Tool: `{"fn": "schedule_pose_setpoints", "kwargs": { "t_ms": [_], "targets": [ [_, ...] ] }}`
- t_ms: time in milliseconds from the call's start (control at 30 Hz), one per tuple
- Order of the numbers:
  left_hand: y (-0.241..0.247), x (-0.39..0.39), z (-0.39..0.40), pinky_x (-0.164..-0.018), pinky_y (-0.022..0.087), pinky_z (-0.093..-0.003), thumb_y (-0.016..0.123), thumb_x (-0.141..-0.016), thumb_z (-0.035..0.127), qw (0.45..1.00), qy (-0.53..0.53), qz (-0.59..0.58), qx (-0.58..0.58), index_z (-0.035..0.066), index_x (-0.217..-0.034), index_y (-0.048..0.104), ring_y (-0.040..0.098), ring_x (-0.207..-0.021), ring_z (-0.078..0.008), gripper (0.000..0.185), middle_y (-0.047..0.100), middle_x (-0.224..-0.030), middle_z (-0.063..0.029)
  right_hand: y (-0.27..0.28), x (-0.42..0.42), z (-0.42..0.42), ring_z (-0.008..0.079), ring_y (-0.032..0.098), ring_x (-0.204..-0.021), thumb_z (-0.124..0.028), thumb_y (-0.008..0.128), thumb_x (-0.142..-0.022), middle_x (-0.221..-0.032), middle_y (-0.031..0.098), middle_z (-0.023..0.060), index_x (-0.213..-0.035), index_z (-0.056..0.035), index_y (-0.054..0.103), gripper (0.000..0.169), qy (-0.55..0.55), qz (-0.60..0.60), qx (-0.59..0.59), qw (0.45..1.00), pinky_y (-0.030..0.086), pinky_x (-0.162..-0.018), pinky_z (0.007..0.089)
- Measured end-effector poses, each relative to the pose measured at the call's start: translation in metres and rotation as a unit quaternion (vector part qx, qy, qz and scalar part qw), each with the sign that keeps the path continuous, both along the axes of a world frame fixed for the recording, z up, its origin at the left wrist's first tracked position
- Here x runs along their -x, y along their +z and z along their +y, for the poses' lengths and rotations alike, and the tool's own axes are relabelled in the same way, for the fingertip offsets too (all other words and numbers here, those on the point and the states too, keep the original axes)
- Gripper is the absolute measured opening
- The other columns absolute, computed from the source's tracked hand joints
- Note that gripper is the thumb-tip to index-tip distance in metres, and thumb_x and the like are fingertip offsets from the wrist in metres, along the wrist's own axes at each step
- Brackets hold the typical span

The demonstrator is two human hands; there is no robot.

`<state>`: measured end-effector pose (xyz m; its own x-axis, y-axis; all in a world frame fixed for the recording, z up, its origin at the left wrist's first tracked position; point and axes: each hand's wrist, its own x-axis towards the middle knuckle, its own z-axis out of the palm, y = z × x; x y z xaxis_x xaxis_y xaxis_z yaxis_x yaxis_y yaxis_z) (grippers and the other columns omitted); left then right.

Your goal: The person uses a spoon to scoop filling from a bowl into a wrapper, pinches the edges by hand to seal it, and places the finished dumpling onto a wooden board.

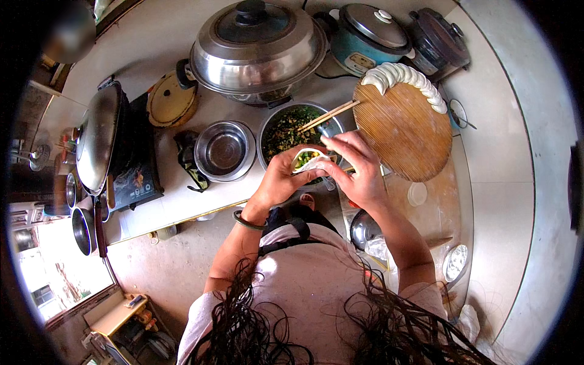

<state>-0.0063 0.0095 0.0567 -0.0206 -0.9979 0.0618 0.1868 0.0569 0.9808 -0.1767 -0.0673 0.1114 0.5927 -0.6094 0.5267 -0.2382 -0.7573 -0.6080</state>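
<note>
My left hand holds a round dough wrapper folded partway around a green and yellow chopped filling. The thumb and finger of my right hand are at the wrapper's right edge. Just beyond my hands stands a metal bowl of dark green and yellow filling, with a pair of wooden chopsticks lying over its rim. To the right, a round wooden board carries a curved row of white folded dumplings along its far edge. One flat dough wrapper lies on the floured board near it.
Stacked empty metal bowls stand left of the filling bowl. A large lidded steel pot, a blue rice cooker and a dark lidded cooker line the back. A lidded wok sits at left on a cooktop.
</note>
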Motion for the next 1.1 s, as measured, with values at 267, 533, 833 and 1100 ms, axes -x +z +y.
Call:
{"fn": "schedule_pose_setpoints", "kwargs": {
  "t_ms": [267,533,833,1100],
  "targets": [
    [0.002,-0.003,-0.001,-0.094,0.050,-0.0282,0.073,-0.090,0.006,1.000,-0.017,0.013,-0.010,-0.001,-0.127,0.059,0.061,-0.106,-0.0118,0.040,0.067,-0.115,-0.0062,-0.005,0.000,-0.007,0.0268,0.059,-0.086,-0.005,0.074,-0.077,-0.090,0.062,0.0064,-0.094,-0.0049,0.068,0.018,0.051,0.023,0.039,0.998,0.048,-0.076,0.0394],
    [-0.009,-0.001,0.003,-0.093,0.049,-0.0279,0.072,-0.089,0.001,0.999,0.010,0.039,0.010,0.000,-0.129,0.057,0.061,-0.108,-0.0121,0.043,0.067,-0.117,-0.0056,0.005,-0.007,-0.004,0.0257,0.059,-0.086,-0.010,0.074,-0.078,-0.091,0.060,0.0052,-0.098,-0.0066,0.068,0.021,0.031,0.029,0.109,0.993,0.047,-0.077,0.0397],
    [-0.003,0.001,0.004,-0.093,0.050,-0.0298,0.073,-0.086,0.003,0.993,0.053,-0.067,0.081,-0.001,-0.126,0.060,0.063,-0.105,-0.0135,0.042,0.070,-0.113,-0.0095,0.014,-0.009,0.000,0.0250,0.058,-0.087,-0.014,0.075,-0.076,-0.097,0.056,0.0047,-0.099,-0.0099,0.069,0.024,0.069,0.089,0.153,0.982,0.046,-0.077,0.0413],
    [0.002,0.005,0.011,-0.098,0.046,-0.0302,0.073,-0.089,0.007,0.997,0.038,-0.062,0.033,-0.003,-0.123,0.061,0.059,-0.111,-0.0137,0.037,0.066,-0.117,-0.0083,0.009,-0.007,0.005,0.0269,0.059,-0.088,-0.008,0.075,-0.078,-0.094,0.058,0.0071,-0.098,-0.0078,0.069,0.020,0.064,0.011,0.001,0.998,0.048,-0.078,0.0400]
  ]
}}
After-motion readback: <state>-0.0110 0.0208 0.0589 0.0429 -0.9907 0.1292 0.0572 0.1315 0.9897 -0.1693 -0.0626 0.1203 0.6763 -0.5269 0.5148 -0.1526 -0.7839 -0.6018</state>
